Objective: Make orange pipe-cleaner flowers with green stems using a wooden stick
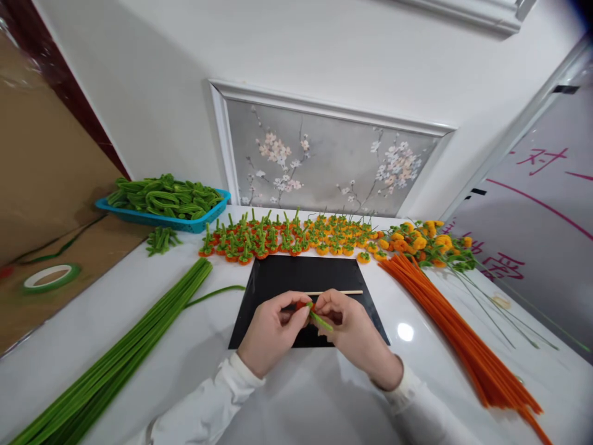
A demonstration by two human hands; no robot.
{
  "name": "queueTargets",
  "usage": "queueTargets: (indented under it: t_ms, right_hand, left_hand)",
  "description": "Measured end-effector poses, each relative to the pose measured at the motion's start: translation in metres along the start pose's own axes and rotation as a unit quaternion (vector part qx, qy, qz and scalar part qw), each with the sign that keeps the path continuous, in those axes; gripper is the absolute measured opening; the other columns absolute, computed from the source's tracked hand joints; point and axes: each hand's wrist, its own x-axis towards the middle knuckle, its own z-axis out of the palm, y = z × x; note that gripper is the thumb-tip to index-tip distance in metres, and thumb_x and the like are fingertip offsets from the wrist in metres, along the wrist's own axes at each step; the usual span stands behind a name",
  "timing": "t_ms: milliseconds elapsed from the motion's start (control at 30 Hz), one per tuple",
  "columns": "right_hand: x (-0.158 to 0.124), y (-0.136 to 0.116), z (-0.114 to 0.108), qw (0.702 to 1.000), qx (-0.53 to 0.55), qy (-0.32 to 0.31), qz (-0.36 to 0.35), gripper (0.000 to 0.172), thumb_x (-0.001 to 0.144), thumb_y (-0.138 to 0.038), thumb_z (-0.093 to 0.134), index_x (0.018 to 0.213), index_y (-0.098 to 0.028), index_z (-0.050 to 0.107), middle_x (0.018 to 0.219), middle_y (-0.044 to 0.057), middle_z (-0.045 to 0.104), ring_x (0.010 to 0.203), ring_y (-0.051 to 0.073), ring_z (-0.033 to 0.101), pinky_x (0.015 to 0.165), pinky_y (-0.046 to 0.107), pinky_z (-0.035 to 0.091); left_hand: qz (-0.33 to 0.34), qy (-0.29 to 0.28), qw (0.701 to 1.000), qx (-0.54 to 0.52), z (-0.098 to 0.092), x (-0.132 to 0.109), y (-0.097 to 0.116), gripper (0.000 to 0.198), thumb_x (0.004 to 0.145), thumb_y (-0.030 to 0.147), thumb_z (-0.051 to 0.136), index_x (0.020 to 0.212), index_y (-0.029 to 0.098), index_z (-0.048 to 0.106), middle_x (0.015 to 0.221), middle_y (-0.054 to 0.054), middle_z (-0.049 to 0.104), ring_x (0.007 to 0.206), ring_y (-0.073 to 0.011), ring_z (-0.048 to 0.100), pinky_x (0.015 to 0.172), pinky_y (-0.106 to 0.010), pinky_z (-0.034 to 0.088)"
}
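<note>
At the white table [185, 364], the left hand [271, 324] and right hand [354, 327] pinch a red-and-green piece [319, 319] over a black mat [278, 272] — likely for control — handily flanked by green stems [134, 327] and orange stems [451, 327].

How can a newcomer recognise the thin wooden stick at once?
On the white table, find the black mat. On it, just beyond the right hand, a thin stick lies crosswise. Its pale wood colour sets it apart from the green stems and orange stems.
</note>
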Motion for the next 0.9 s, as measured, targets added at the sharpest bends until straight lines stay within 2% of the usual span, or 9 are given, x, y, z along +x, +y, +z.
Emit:
queueTargets:
  t_ms: [133,333,533,700,800,900]
  right_hand:
    - [-0.001,-0.003,-0.002,1.000,-0.008,0.012,-0.003,0.004,0.074,-0.018,0.058,0.078,-0.019,0.059,0.065,-0.002,0.060,0.057,0.011,0.054,0.051,0.020,0.042]
    - [0.000,0.003,0.000,0.997,0.063,0.018,0.043,0.011,0.072,-0.018,0.058,0.082,-0.019,0.062,0.065,-0.001,0.062,0.057,0.013,0.060,0.055,0.023,0.049]
    - [0.002,0.001,0.002,0.994,0.106,0.032,0.026,0.009,0.077,-0.026,0.060,0.081,-0.018,0.060,0.068,-0.001,0.062,0.061,0.012,0.061,0.058,0.024,0.051]
    - [0.003,0.003,0.001,0.982,0.185,0.004,0.040,0.021,0.077,-0.032,0.062,0.094,-0.019,0.061,0.085,0.001,0.060,0.071,0.014,0.065,0.067,0.027,0.056]
    - [0.003,0.005,-0.006,0.989,0.146,-0.020,0.017,0.024,0.081,-0.034,0.057,0.099,-0.019,0.062,0.082,0.002,0.058,0.065,0.012,0.063,0.056,0.024,0.054]
    - [0.004,0.005,-0.012,0.995,0.092,-0.016,-0.017,0.014,0.081,-0.029,0.059,0.088,-0.019,0.066,0.079,0.001,0.058,0.060,0.010,0.059,0.050,0.020,0.050]
  left_hand:
    - [0.006,0.012,0.999,0.032,-0.004,0.002,0.001,0.016,0.074,0.025,0.061,0.083,0.014,0.068,0.079,-0.006,0.070,0.072,-0.0180,0.065,0.067,-0.026,0.053]
    - [-0.010,0.016,0.999,0.028,-0.003,0.002,0.002,0.015,0.073,0.024,0.061,0.080,0.013,0.069,0.074,-0.006,0.070,0.066,-0.0172,0.064,0.062,-0.025,0.052]
    - [-0.031,-0.003,0.999,-0.019,-0.002,0.001,0.002,0.016,0.074,0.025,0.062,0.080,0.012,0.069,0.075,-0.006,0.069,0.067,-0.0164,0.064,0.063,-0.026,0.053]
    - [-0.092,0.018,0.990,-0.108,-0.003,0.002,0.006,0.018,0.068,0.027,0.069,0.078,0.012,0.067,0.075,-0.004,0.068,0.069,-0.0142,0.064,0.064,-0.024,0.054]
    - [-0.149,0.022,0.977,-0.154,-0.005,0.002,0.008,0.021,0.065,0.029,0.073,0.077,0.013,0.067,0.073,-0.002,0.067,0.067,-0.0121,0.063,0.062,-0.022,0.053]
    - [-0.195,0.023,0.962,-0.189,-0.006,0.002,0.008,0.025,0.063,0.030,0.076,0.079,0.013,0.066,0.071,-0.002,0.068,0.063,-0.0107,0.063,0.061,-0.021,0.053]
